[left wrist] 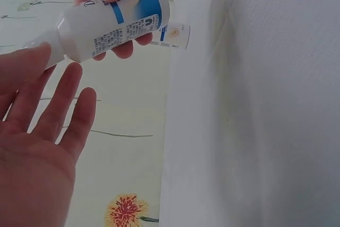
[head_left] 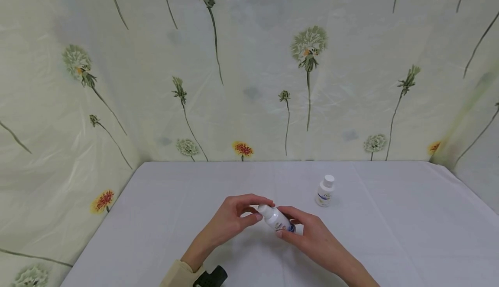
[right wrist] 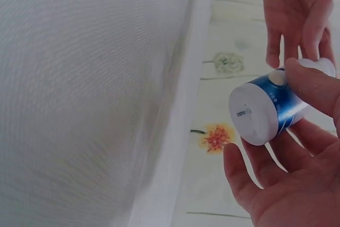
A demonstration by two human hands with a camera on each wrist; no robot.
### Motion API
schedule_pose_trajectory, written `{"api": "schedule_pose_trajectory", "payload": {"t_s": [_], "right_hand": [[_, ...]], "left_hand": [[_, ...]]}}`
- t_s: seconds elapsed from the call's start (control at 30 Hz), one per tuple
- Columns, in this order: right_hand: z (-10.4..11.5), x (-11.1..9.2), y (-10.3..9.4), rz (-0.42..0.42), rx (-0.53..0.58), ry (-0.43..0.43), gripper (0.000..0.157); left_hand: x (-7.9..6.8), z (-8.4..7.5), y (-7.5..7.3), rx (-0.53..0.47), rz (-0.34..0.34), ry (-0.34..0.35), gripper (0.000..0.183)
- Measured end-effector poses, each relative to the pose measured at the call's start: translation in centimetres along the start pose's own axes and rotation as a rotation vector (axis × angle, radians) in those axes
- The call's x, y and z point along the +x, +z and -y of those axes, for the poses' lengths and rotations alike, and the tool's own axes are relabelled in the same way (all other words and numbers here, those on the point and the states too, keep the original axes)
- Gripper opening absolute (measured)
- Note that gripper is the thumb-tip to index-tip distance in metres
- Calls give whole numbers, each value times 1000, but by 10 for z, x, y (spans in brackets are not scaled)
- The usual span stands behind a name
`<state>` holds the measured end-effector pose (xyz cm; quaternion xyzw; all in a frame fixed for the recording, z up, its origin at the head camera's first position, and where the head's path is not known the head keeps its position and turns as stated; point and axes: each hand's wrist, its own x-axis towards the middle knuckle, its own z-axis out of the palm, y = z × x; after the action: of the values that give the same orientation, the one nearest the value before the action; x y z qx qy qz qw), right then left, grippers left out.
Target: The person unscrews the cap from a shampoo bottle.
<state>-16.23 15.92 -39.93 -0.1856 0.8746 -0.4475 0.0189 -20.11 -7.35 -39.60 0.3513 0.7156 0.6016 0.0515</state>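
Observation:
A small white bottle (head_left: 278, 220) with a blue-marked label is held tilted over the table, its cap toward the left hand. My right hand (head_left: 313, 237) grips the bottle's body between thumb and fingers. The left hand (head_left: 228, 218) pinches the white cap (left wrist: 47, 47) with thumb and index finger, while its other fingers spread loosely below in the left wrist view. Blue print and the flat white base (right wrist: 254, 112) of the bottle face the right wrist camera. A similar white bottle (head_left: 324, 194) with a white cap stands upright beyond the right hand.
A white cloth covers the table (head_left: 390, 235). Behind and beside it hangs a pale curtain (head_left: 249, 118) printed with dandelions and orange flowers. A dark strapped device (head_left: 212, 277) sits at the left wrist, beside a beige cuff (head_left: 179, 275).

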Motion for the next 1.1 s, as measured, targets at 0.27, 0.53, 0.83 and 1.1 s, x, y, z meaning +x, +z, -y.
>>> {"api": "schedule_pose_trajectory", "payload": {"t_s": [0.27, 0.53, 0.83, 1.1], "right_hand": [[0, -1, 0, 6, -1, 6, 41], [0, -1, 1, 19, -16, 17, 41], [2, -1, 0, 20, -10, 28, 40], [2, 0, 0, 12, -6, 41, 42]], "left_hand": [[0, -2, 0, 68, -66, -105, 24], [0, -4, 0, 63, -101, -128, 25], [0, -4, 1, 56, -64, -111, 39], [0, -1, 0, 34, 17, -8, 33]]}}
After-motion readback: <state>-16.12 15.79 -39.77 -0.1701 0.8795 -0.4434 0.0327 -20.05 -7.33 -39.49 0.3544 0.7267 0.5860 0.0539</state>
